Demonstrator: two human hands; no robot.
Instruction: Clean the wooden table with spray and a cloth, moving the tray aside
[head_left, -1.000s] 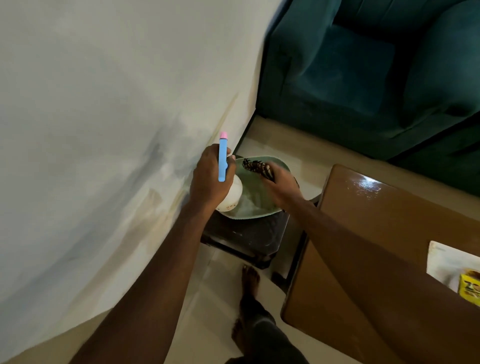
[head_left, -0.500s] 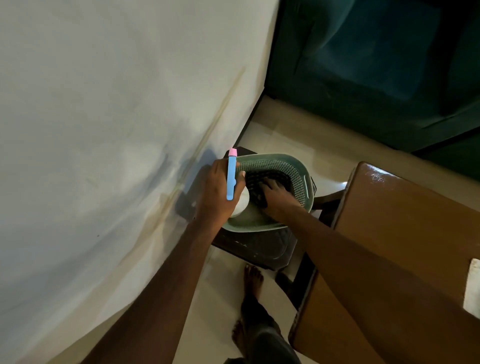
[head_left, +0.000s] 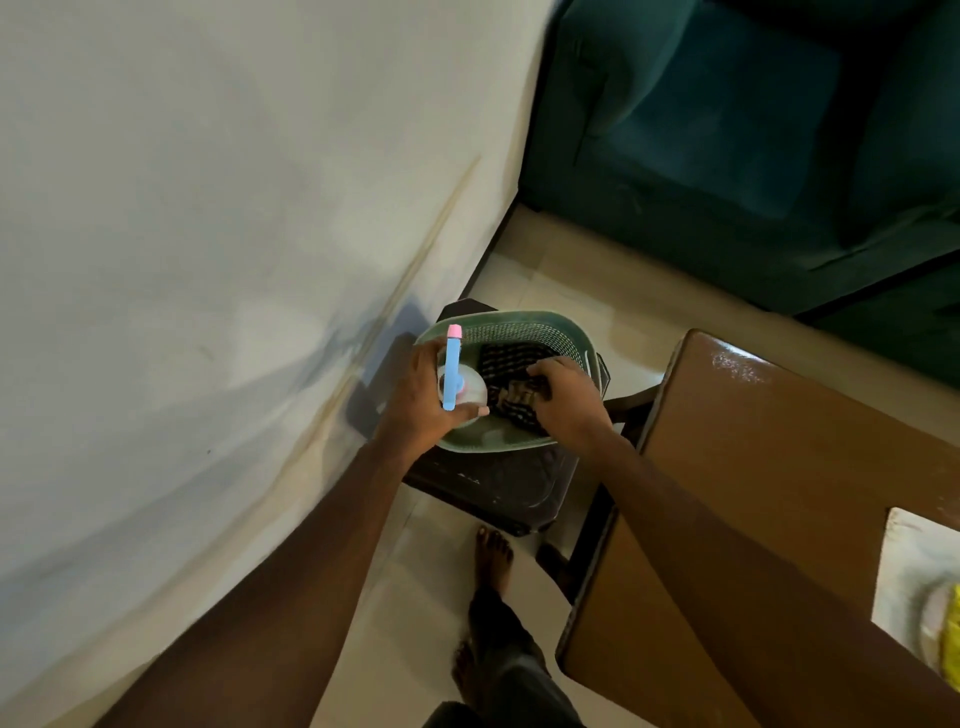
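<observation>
Basket (head_left: 571, 332): green, perforated, on a dark stool (head_left: 493, 483).
Bottle (head_left: 453, 364): white, blue-and-pink spray head, over the basket's left half, grasped by the left hand (head_left: 418, 402).
Cloth (head_left: 506, 358): dark, patterned, inside the basket, clutched by the right hand's (head_left: 569, 402) curled fingers.
Table (head_left: 779, 467): wooden, right of the basket.
Tray (head_left: 904, 571): white, on the table, far right of the basket.

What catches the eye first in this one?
The left hand grips a white spray bottle with a blue and pink nozzle at the left of a green perforated plastic basket on a dark stool by the white wall. The right hand grips a dark patterned cloth inside that basket; a brown wooden table fills the lower right.
</observation>
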